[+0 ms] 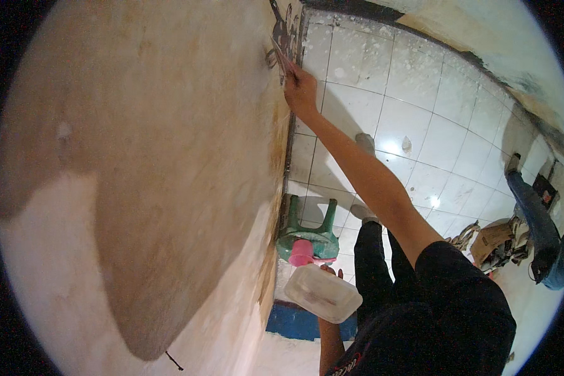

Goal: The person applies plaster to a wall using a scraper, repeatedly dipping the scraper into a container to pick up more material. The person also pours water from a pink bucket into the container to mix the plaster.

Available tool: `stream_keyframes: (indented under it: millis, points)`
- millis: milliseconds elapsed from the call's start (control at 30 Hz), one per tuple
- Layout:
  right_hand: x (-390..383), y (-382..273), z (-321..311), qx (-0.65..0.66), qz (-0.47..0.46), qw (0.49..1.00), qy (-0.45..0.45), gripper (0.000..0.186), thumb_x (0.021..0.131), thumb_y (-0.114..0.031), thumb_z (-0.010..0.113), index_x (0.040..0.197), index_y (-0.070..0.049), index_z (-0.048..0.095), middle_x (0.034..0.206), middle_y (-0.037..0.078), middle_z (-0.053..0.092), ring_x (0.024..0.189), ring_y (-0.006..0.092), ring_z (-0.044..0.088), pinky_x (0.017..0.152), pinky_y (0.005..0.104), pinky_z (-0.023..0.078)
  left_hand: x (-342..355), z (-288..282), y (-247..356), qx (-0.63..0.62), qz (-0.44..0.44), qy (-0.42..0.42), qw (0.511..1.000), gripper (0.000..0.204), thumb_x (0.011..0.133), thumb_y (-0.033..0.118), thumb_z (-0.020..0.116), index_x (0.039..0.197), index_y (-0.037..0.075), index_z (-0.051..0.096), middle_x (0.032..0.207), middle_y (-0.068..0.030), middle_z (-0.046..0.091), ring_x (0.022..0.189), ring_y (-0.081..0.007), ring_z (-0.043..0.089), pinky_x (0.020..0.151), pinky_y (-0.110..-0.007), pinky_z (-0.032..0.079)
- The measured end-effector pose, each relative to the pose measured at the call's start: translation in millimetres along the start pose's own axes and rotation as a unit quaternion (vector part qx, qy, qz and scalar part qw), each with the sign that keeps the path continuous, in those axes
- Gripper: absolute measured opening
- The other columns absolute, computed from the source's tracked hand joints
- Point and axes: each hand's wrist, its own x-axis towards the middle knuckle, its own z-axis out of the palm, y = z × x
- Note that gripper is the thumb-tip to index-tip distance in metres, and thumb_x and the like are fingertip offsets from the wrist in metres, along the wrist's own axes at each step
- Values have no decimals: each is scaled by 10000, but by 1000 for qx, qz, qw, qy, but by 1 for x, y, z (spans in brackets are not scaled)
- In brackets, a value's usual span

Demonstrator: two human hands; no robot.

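Observation:
My right hand [301,94] is stretched far forward, closed around a thin, flat, scraper-like tool [283,61]. Its end reaches the foot of the wall [169,138], beside dark, patchy marks [284,31] near the corner. Close to my body, my left hand [332,271] grips a translucent white plastic tub [323,293]. The tub hides most of that hand; only some fingers show past its rim. Just beyond it, a pink plastic dipper [301,252] rests on a green plastic stool [323,239].
White floor tiles [413,119] with pale splashes run along the wall. At the right stands another person, whose jeans leg [532,203] shows, near a cardboard box [490,241] among scraps. A blue panel or mat [288,321] lies behind the stool.

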Motion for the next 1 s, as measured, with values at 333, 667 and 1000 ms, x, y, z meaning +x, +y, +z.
stream_keyframes:
  millis: [333, 667, 1000]
  points:
    - [-171, -86, -22, 59, -84, 989, -105, 337, 857, -34, 533, 1177, -56, 636, 898, 213, 668, 842, 313, 688, 762, 330, 516, -9, -47, 4, 24, 35, 43, 998, 638, 872, 473, 534, 1409, 164, 385, 1345, -137, 460, 1297, -263, 400, 1152, -546, 173]
    - [-21, 64, 34, -22, -13, 999, 29, 179, 876, -125, 559, 880, 36, 637, 584, 206, 525, 473, 218, 466, 494, 360, 392, -17, -28, 1, 33, 7, 21, 999, 634, 905, 459, 491, 1467, 226, 312, 1318, -124, 478, 1273, -255, 425, 1141, -539, 191]
    - [-126, -119, -35, 143, 25, 986, -79, 225, 917, -127, 520, 809, 38, 627, 612, 125, 599, 545, 135, 535, 532, 295, 445, -6, -36, 3, -52, 10, 34, 998, 619, 896, 471, 492, 1445, 224, 347, 1332, -125, 471, 1288, -252, 411, 1152, -533, 184]
